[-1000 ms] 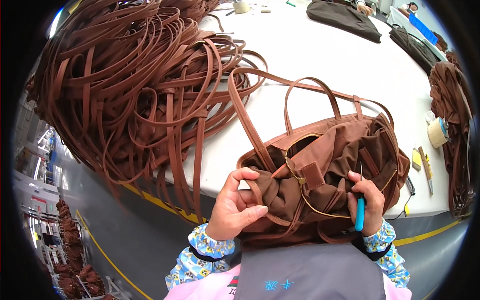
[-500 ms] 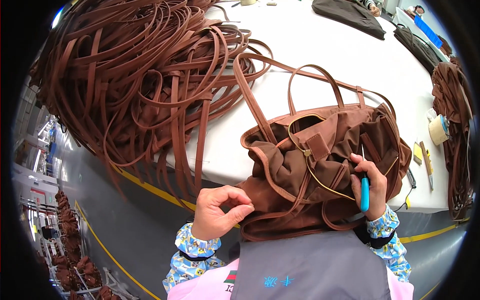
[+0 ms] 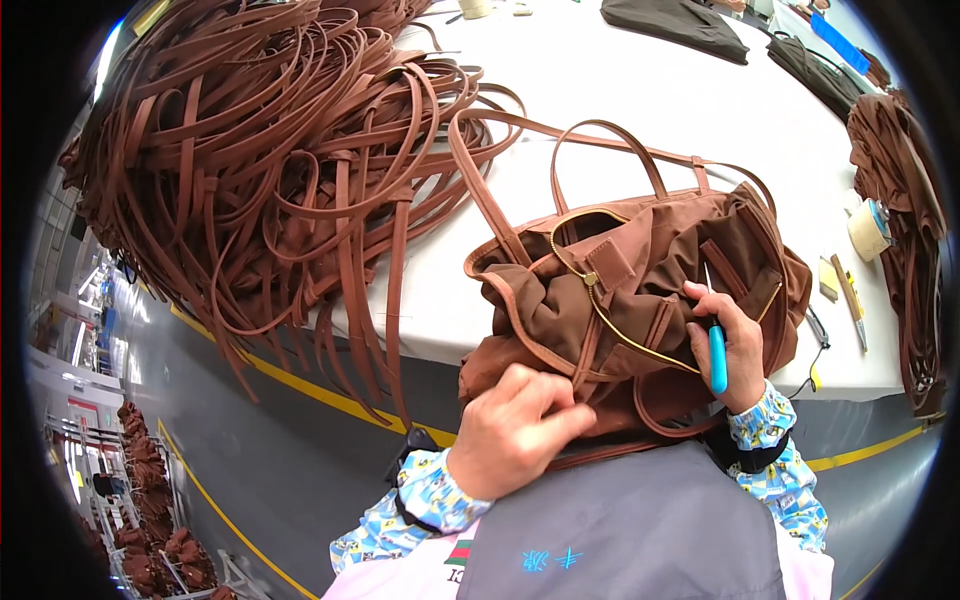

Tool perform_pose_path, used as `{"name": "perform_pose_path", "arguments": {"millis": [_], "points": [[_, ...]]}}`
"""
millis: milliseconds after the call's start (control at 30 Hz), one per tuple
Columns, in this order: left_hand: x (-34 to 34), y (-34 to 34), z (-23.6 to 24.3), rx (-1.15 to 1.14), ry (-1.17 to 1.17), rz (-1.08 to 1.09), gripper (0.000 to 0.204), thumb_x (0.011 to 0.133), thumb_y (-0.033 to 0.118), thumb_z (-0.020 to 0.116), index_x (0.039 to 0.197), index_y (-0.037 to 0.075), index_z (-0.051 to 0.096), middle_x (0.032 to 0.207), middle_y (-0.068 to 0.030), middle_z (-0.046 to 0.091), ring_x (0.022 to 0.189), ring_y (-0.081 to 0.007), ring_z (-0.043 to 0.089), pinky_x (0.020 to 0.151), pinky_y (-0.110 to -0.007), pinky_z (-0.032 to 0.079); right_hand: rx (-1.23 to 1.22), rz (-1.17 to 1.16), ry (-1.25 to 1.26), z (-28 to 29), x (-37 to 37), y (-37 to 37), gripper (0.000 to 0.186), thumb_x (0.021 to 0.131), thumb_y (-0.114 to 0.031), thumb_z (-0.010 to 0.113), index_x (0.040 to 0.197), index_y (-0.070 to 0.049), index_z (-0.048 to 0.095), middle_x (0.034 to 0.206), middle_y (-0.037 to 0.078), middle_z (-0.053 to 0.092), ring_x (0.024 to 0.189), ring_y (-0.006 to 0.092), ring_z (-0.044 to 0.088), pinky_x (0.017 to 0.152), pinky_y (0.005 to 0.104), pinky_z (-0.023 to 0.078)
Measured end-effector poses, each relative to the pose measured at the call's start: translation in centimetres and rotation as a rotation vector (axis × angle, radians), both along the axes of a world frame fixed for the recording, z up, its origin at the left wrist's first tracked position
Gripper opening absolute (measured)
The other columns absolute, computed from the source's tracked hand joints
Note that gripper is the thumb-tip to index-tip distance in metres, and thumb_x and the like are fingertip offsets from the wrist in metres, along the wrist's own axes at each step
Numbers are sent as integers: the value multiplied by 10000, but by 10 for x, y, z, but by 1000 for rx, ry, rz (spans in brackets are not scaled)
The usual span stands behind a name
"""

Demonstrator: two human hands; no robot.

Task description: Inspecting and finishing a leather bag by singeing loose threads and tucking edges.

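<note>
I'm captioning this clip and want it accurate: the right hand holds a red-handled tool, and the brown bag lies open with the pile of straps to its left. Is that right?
Not quite: the tool in the right hand is blue-handled, not red-handled, as the head view shows. The brown bag does lie open, with the pile of straps to its left.

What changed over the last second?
The left hand let go of the opening edge of the brown bag, drew off leftward, then came back right to the bag's near side; contact unclear. Unchanged: the right hand holds the blue-handled tool; the strap pile lies at left.
</note>
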State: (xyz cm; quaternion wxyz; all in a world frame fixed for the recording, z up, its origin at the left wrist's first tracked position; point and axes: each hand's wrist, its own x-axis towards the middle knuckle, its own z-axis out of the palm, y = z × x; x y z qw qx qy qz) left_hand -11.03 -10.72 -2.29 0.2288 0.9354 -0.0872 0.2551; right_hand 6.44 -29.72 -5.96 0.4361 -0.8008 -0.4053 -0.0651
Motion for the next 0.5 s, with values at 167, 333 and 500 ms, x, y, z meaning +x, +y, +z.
{"name": "perform_pose_path", "arguments": {"millis": [167,333,500], "points": [[8,-3,-20,148,-35,103,114,586,55,622,692,95,613,719,-2,472,687,-164,481,547,-260,431,18,-1,-2,-2,-1,0,195,708,8,593,884,-38,524,1046,113,618,850,287,611,721,322,494],[2,1,-11,-48,-74,54,167,520,42,675,640,96,572,705,-27,436,688,-213,465,568,-312,403,30,12,-32,-6,0,-1,200,712,-1,595,894,-41,522,1052,104,613,852,284,606,722,317,494],[-49,30,12,-355,-62,111,180,531,17,679,623,61,531,778,-72,421,724,-217,440,602,-294,366,21,6,-56,-7,2,-4,204,710,3,594,897,-40,522,1052,102,612,863,283,605,729,316,495]]}}
